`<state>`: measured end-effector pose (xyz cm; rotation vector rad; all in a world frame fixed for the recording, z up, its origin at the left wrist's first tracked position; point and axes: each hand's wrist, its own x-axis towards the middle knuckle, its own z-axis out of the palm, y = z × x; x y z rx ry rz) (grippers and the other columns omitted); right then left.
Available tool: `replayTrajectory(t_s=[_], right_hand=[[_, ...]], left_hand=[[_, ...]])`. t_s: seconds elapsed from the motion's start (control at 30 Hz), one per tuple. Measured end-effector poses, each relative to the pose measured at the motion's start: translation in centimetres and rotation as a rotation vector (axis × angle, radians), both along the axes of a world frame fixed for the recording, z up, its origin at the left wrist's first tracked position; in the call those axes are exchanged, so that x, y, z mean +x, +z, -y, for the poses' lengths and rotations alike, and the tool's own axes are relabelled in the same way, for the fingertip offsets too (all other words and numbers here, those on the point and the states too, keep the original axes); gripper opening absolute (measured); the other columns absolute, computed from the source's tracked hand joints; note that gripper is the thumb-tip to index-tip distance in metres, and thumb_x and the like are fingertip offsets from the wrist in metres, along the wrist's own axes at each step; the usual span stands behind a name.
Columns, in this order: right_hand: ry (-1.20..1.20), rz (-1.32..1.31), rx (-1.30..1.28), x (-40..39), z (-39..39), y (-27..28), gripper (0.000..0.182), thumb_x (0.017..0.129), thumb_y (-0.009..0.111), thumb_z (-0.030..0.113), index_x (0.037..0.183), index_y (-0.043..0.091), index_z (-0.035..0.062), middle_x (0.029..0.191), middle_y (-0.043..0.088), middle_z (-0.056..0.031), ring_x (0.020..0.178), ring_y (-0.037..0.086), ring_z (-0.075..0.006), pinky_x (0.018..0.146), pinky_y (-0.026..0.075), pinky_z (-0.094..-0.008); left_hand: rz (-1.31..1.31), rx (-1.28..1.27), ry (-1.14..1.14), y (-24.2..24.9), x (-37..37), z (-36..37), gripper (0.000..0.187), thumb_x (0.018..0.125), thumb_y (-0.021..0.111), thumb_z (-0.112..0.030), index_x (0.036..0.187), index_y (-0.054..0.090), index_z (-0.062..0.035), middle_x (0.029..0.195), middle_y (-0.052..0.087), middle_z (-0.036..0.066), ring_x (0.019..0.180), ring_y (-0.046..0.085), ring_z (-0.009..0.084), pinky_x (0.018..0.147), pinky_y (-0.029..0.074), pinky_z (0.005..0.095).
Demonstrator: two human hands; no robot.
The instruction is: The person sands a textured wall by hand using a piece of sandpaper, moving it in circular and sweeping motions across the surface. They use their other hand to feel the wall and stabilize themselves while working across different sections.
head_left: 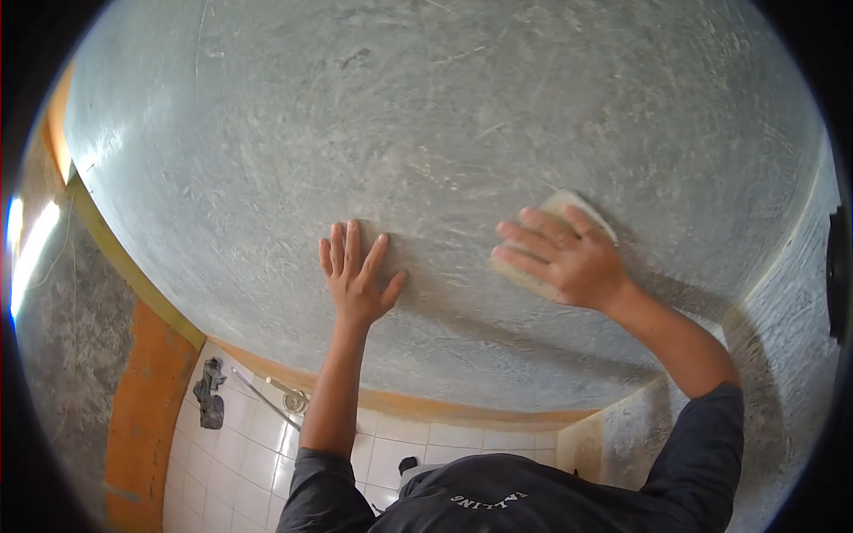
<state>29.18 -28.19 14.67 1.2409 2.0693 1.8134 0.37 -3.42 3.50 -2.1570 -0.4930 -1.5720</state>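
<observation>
My left hand (355, 277) rests on the grey plastered wall (426, 133), palm against it and fingers spread, holding nothing. To its right, my right hand (569, 258) presses a pale beige flat pad (524, 277) to the wall. The pad looks like a sheet of sandpaper, but the fingers cover much of it and its underside is hidden. Its upper corner sticks out past the fingertips. Slight blur softens the right fingers.
White tiles (222, 480) cover the floor below, where a dark crumpled cloth (211, 395) and a thin rod (267, 395) lie at the left. An orange-painted strip (147, 400) borders the left wall. Another rough grey wall (791, 355) meets this one at the right.
</observation>
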Motion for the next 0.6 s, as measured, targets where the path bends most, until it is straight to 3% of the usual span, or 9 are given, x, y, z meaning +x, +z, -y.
replayTrajectory(t_s=[0.03, 0.1, 0.23, 0.3, 0.37, 0.4, 0.47, 0.57, 0.6], right_hand=[[-0.009, -0.006, 0.004, -0.6, -0.3, -0.3, 0.066, 0.09, 0.069, 0.053, 0.151, 0.054, 0.032, 0.165, 0.041, -0.0023, 0.156, 0.029, -0.0296, 0.127, 0.01, -0.0559], [-0.015, -0.612, 0.286, -2.0, -0.7, -1.2, 0.057, 0.094, 0.067, 0.047, 0.147, 0.059, 0.0253, 0.163, 0.044, -0.0071, 0.155, 0.03, -0.0341, 0.127, 0.009, -0.0569], [-0.004, -0.884, 0.643, -4.8, -4.3, -9.9, 0.062, 0.095, 0.064, 0.048, 0.146, 0.06, 0.0134, 0.163, 0.041, -0.0183, 0.155, 0.023, -0.0469, 0.124, 0.007, -0.065], [-0.081, -0.891, 0.647, -5.9, -5.2, -16.7, 0.072, 0.097, 0.06, 0.049, 0.156, 0.046, 0.0094, 0.168, 0.029, -0.0225, 0.157, 0.016, -0.0482, 0.123, 0.005, -0.0673], [-0.089, -1.069, 0.87, -7.0, -5.7, -20.7, 0.08, 0.101, 0.053, 0.049, 0.164, 0.028, 0.0073, 0.171, 0.014, -0.0251, 0.158, 0.009, -0.0467, 0.122, 0.006, -0.0675], [-0.112, -1.061, 0.887, -7.6, -5.8, -20.5, 0.08, 0.101, 0.053, 0.049, 0.164, 0.028, 0.0073, 0.171, 0.014, -0.0251, 0.158, 0.009, -0.0467, 0.122, 0.006, -0.0675], [-0.187, -1.391, 1.156, -7.5, -6.4, -19.3, 0.083, 0.106, 0.044, 0.05, 0.166, 0.012, 0.0016, 0.172, 0.005, -0.0249, 0.159, 0.004, -0.0454, 0.124, 0.003, -0.0642], [-0.126, -1.421, 1.248, -10.2, -9.8, -14.4, 0.083, 0.106, 0.041, 0.053, 0.166, 0.014, 0.0025, 0.172, 0.007, -0.025, 0.159, 0.006, -0.044, 0.124, 0.003, -0.063], [-0.172, -1.322, 1.13, -12.0, -10.9, -13.4, 0.085, 0.105, 0.041, 0.056, 0.166, 0.014, 0.003, 0.172, 0.007, -0.025, 0.159, 0.005, -0.0454, 0.124, 0.003, -0.0635]], left_hand=[[-0.009, -0.014, 0.003, 0.2, -0.8, -0.5, 0.066, 0.09, 0.067, -0.056, 0.143, 0.062, -0.0172, 0.164, 0.037, 0.021, 0.155, 0.026, 0.0423, 0.125, 0.014, 0.0579], [0.011, -0.033, -0.01, 0.3, -2.8, -2.0, 0.065, 0.091, 0.067, -0.055, 0.144, 0.061, -0.0168, 0.165, 0.036, 0.021, 0.156, 0.025, 0.0426, 0.125, 0.014, 0.0584], [0.088, -0.077, -0.017, 0.6, -6.8, -5.8, 0.065, 0.095, 0.063, -0.051, 0.149, 0.056, -0.0152, 0.166, 0.032, 0.024, 0.156, 0.022, 0.0447, 0.124, 0.014, 0.061], [0.114, -0.096, -0.041, 0.4, -8.8, -7.6, 0.066, 0.096, 0.061, -0.05, 0.151, 0.053, -0.0145, 0.167, 0.03, 0.024, 0.156, 0.021, 0.0455, 0.124, 0.014, 0.0621], [0.149, -0.107, -0.064, -0.4, -9.8, -9.2, 0.068, 0.097, 0.06, -0.05, 0.154, 0.05, -0.0137, 0.168, 0.028, 0.024, 0.156, 0.02, 0.0463, 0.123, 0.014, 0.0631], [0.149, -0.089, -0.03, -0.9, -10.3, -9.8, 0.069, 0.1, 0.055, -0.051, 0.157, 0.045, -0.012, 0.168, 0.026, 0.024, 0.156, 0.02, 0.0466, 0.123, 0.016, 0.0629], [0.147, -0.01, 0.034, -2.1, -10.7, -11.3, 0.074, 0.104, 0.047, -0.055, 0.16, 0.038, -0.0067, 0.169, 0.023, 0.025, 0.156, 0.019, 0.0467, 0.123, 0.017, 0.0627], [0.206, 0.039, 0.045, -3.9, -9.5, -11.5, 0.075, 0.104, 0.043, -0.056, 0.159, 0.038, -0.0052, 0.168, 0.023, 0.027, 0.156, 0.019, 0.0468, 0.122, 0.017, 0.0634], [0.218, 0.055, 0.041, -3.8, -9.4, -11.6, 0.075, 0.104, 0.041, -0.058, 0.158, 0.04, -0.005, 0.167, 0.025, 0.028, 0.156, 0.019, 0.0472, 0.122, 0.016, 0.0644]])
